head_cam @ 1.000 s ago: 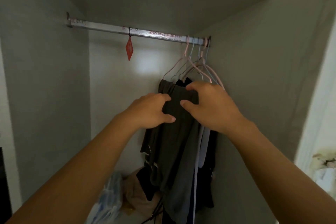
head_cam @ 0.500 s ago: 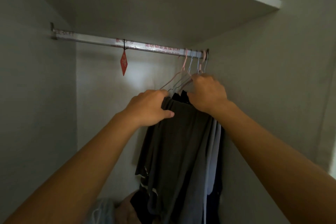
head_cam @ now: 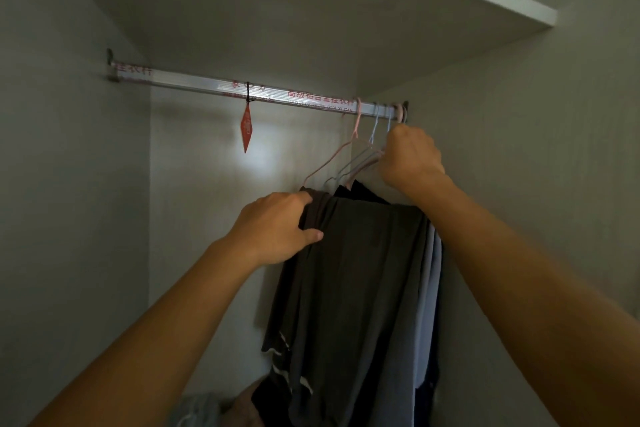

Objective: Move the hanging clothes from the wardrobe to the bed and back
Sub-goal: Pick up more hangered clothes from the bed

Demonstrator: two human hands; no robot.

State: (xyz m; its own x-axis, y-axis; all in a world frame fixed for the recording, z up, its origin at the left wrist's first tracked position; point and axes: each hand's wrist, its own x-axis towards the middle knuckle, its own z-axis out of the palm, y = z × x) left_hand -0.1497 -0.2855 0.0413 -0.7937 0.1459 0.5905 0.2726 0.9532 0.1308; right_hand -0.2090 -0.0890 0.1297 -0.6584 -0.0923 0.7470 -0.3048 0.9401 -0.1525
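I see the hanging clothes (head_cam: 360, 288) bunched at the far right end of the wardrobe rail (head_cam: 214, 87), close against the right wall. The front garment is dark grey-brown, folded over a hanger bar and falling long, with pale stripes near its lower left edge. Behind it I can make out a black piece at the top and lighter grey-blue fabric along the right side. The hangers (head_cam: 353, 163) are thin wire ones, pink and pale blue, their hooks over the rail. My left hand (head_cam: 277, 229) grips the dark garment's top left corner; my right hand (head_cam: 410, 158) is curled round the hanger necks just below the rail.
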